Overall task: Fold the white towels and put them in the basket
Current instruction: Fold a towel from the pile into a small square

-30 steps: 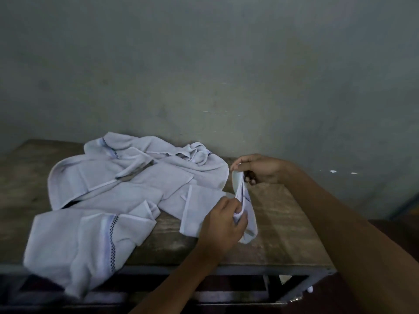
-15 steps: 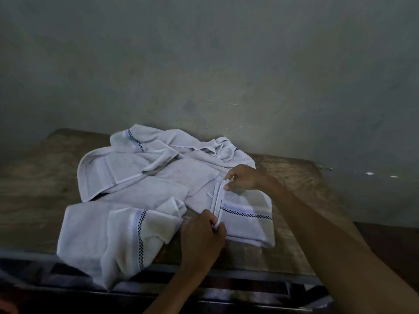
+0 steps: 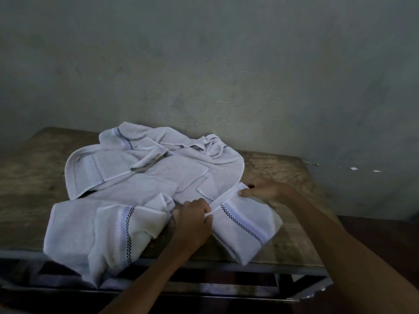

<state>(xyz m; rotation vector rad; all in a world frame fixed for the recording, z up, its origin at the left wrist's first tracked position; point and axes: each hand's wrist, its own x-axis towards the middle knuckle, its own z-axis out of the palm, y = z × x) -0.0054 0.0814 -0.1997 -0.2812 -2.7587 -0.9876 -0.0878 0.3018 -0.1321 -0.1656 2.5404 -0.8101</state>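
- Change: towel [image 3: 247,225] hung off the table between both hands 1 s ago; now laid flat on table [image 3: 285,177], front-right, just beside the unfolded pile [image 3: 140,177].
- Meaning: first fold judged set. Further fold(s) and transfer outstanding; basket not in view.
- L hand [image 3: 192,223]: fingers curled round near end of the stacked hem.
- R hand [image 3: 265,191]: fingertips pinch far end of same hem.
- Orientation: hem runs diag., near-left to far-right. Checked band [image 3: 242,225] runs from it toward near-right corner, at table's front edge.
- Long axis: panel reads approx. square; cannot tell.
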